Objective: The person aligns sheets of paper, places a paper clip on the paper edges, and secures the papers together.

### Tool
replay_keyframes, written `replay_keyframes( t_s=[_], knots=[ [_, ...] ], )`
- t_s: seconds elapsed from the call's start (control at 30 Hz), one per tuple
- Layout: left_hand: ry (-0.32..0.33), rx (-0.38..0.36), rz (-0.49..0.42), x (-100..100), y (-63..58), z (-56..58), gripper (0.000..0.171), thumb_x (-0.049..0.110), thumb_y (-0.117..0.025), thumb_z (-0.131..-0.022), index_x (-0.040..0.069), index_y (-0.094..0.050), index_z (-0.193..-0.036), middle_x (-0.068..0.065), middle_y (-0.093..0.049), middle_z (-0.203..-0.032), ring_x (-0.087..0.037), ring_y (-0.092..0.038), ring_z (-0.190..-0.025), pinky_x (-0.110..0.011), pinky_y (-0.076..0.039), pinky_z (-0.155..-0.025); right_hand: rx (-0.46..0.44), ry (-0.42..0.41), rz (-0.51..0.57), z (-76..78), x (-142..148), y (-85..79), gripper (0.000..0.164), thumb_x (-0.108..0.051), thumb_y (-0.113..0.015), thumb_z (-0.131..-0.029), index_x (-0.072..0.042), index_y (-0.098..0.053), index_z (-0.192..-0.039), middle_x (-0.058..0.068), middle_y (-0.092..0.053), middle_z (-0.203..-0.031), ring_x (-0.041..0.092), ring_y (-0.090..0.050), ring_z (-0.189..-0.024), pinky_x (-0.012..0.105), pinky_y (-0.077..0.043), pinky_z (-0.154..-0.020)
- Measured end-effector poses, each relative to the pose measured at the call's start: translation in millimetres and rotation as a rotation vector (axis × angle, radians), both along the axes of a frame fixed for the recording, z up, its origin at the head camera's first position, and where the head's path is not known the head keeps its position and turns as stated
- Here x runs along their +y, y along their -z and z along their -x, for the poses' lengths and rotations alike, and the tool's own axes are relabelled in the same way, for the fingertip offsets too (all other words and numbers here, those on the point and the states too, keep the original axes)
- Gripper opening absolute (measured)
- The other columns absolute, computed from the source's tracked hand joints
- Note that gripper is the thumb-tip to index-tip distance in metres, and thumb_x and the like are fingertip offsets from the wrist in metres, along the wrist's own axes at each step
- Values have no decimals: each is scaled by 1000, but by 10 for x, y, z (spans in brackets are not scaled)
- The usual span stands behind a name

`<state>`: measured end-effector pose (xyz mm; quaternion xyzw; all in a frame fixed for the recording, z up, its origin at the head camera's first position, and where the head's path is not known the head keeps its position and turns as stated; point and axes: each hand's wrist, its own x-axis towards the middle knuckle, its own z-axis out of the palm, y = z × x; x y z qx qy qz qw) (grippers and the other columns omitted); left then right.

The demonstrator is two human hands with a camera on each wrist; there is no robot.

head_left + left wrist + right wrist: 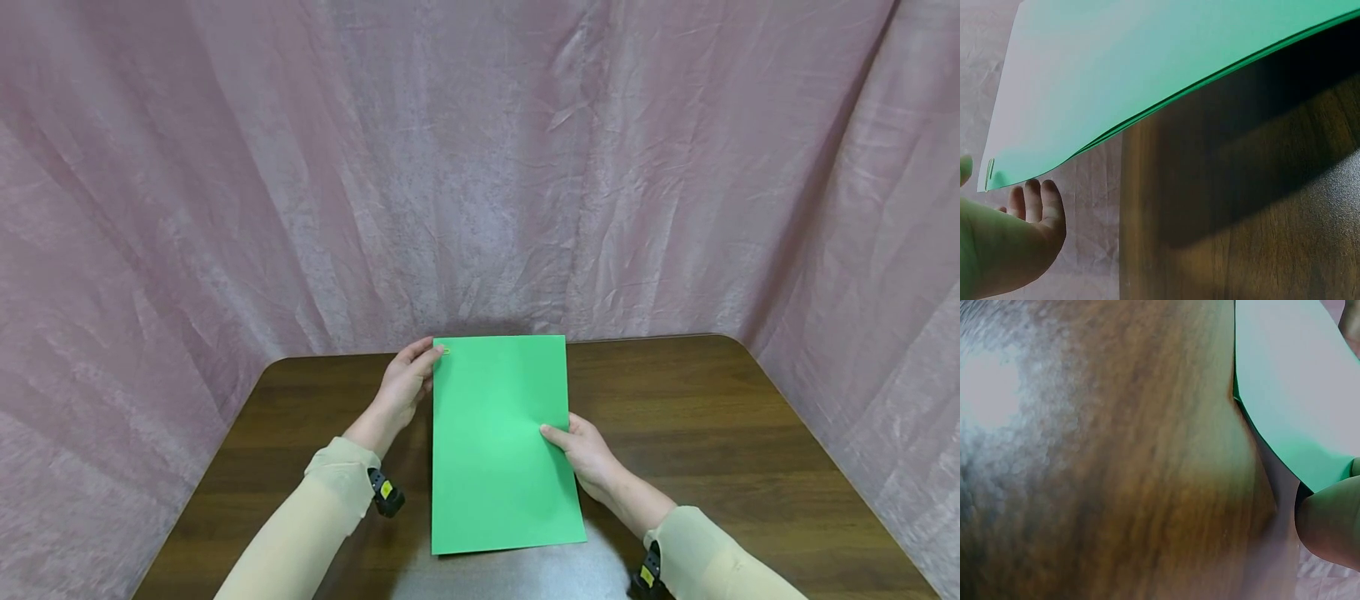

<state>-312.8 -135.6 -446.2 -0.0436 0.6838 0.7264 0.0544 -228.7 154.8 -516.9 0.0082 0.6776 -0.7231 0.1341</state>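
Note:
Upright green sheets of paper [502, 442] stand between both hands, held over the table; the left wrist view shows more than one layer along the long edge. A small yellowish paper clip [989, 172] sits on the upper left corner. My left hand [405, 383] is at that corner, its thumb beside the clip and the other fingers reaching behind the edge. My right hand [592, 458] grips the right edge near mid-height, thumb on the front and fingers hidden behind. In the right wrist view, the paper [1291, 394] bends towards that thumb.
Beneath the paper is a dark brown wooden table [675, 400] with rounded far corners and a bright reflection near its front. Pinkish curtains [480, 167] hang close behind it and along the right side.

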Motion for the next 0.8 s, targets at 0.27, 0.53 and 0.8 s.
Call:
replay_keyframes(
  t_s=[0.27, 0.53, 0.8],
  knots=[
    [65, -24, -7, 17, 5, -30, 77, 39, -72, -97, 15, -33, -160, -4, -42, -153, -21, -52, -117, -43, -41, -104, 1, 3, -3, -14, 5, -7, 40, -17, -56, -107, 1, -51, -143, 11, -73, -107, 23, -71, -90, 39, -59, -75],
    [96, -14, -20, 10, 14, -43, 77, 37, -73, -97, 16, -34, -159, -5, -44, -152, -26, -53, -119, -47, -42, -106, -6, 14, 4, 5, 22, -10, 40, -17, -56, -107, 1, -52, -143, 11, -73, -107, 23, -71, -90, 39, -59, -75],
    [122, -15, 0, -30, 51, -58, 79, 39, -73, -97, 14, -33, -160, -9, -42, -153, -30, -53, -129, -47, -42, -110, -18, 41, 6, 27, 30, -47, 38, -16, -56, -107, 2, -53, -141, 10, -74, -103, 21, -71, -87, 37, -59, -74]
  ],
)
